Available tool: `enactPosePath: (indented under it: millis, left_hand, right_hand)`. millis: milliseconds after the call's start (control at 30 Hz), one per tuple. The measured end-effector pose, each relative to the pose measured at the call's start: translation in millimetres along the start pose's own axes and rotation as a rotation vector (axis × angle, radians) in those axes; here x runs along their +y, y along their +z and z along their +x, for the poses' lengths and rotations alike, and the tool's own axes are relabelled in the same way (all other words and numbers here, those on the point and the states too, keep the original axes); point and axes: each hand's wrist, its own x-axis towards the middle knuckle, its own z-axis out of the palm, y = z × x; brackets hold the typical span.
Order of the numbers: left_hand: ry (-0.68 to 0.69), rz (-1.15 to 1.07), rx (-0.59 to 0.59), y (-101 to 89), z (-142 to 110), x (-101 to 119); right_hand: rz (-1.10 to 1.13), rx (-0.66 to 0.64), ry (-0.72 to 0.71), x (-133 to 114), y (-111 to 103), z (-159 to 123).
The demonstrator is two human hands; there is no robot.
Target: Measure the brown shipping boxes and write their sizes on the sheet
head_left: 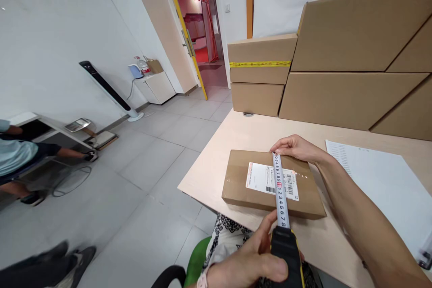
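A flat brown cardboard box [236, 175] with a white shipping label [258, 177] lies on the pale desk, close to its front edge. Across its top runs the white blade of a tape measure [286, 252], pulled out from the far edge toward me. My left hand [256, 256] is wrapped round the black and yellow case, just off the near side of the box. At the far edge my right hand [297, 147] pinches the blade's end between thumb and fingers. The numbers on the blade face up.
Large cardboard boxes [351, 99] stand stacked along the desk's [209, 157] back. White paper sheets [381, 180] lie to the right. At the left, a seated person [20, 157] is near a platform scale [101, 139]. A tower fan [108, 87] stands by the wall; a yellow-edged door [189, 40] is open.
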Motion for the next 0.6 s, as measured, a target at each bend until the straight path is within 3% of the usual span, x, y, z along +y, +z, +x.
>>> enactPosePath:
  millis: [133, 233, 367, 500, 600]
  left_hand:
    - [-0.010, 0.006, -0.004, -2.1, 2, 2]
    - [0.023, 0.190, -0.013, -5.7, -5, 9]
    - [0.284, 0.497, 0.029, -15.9, -32, 23]
    - [0.589, 0.400, 0.165, -41.4, -61, 32]
    - [0.781, 0.274, 0.398, -67.4, -73, 33]
  right_hand:
    - [-0.029, 0.014, 0.006, -8, 0, -3]
    - [-0.014, 0.110, -0.036, -25, -4, -16]
    - [0.000, 0.364, -0.209, -53, -12, -50]
    - [-0.174, 0.551, -0.167, -62, -17, -85]
    - [-0.371, 0.585, -0.069, -44, -11, -110]
